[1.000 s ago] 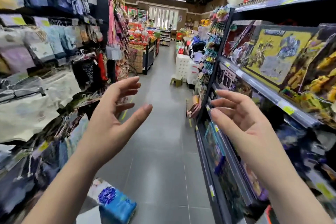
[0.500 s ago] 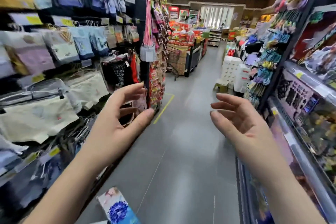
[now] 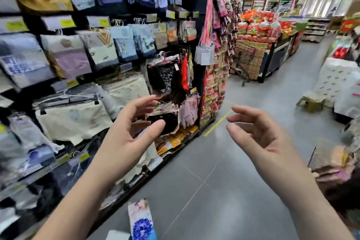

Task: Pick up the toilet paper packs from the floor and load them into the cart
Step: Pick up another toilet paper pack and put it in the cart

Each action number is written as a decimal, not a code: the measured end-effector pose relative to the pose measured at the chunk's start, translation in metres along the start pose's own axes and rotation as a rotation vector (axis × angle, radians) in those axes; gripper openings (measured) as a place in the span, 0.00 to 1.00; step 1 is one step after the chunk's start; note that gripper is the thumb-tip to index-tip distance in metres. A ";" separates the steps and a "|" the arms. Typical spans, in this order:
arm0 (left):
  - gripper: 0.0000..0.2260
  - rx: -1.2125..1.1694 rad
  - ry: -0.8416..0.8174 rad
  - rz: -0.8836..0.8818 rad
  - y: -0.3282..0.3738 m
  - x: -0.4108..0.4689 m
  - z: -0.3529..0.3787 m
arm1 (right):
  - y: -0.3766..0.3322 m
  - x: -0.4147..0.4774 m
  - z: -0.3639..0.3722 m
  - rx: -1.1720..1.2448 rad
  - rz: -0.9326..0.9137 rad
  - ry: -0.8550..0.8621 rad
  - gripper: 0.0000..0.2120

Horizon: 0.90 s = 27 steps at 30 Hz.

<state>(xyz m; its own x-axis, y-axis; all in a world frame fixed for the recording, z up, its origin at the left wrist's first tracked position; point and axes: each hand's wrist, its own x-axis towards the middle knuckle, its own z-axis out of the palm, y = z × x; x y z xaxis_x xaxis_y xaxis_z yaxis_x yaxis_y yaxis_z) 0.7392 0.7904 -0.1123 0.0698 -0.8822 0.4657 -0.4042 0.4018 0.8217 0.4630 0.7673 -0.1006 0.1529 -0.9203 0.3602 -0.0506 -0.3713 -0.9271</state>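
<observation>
Both hands are raised at mid-view, empty. The left hand (image 3: 124, 138) is spreading wide, fingers curled, in front of the hanging-goods rack (image 3: 81, 60). The right hand (image 3: 259, 138) is opening wide over the grey floor (image 3: 214, 191). One toilet paper pack (image 3: 141, 222), blue with a flower print, is showing at the bottom edge, cut off by the frame. The step in hand appears to be transit between picks. The next move is calling for a lowered reach to the pack. No cart is identifiable nearby; motion blur is obscuring detail.
</observation>
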 end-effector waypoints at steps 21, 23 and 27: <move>0.25 0.082 0.494 -0.141 -0.144 0.164 -0.090 | 0.079 0.327 0.166 -0.023 -0.099 -0.534 0.23; 0.25 0.113 0.551 -0.190 -0.148 0.160 -0.099 | 0.087 0.345 0.192 0.024 -0.098 -0.574 0.21; 0.25 0.227 0.696 -0.259 -0.156 0.147 -0.112 | 0.109 0.377 0.247 0.140 -0.085 -0.706 0.18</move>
<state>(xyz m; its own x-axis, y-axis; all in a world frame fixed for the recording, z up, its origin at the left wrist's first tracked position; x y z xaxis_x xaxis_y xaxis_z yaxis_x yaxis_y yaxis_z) 0.9142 0.6257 -0.1351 0.7142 -0.5531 0.4290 -0.4685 0.0777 0.8801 0.7592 0.4104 -0.0913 0.7542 -0.5719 0.3227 0.1091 -0.3754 -0.9204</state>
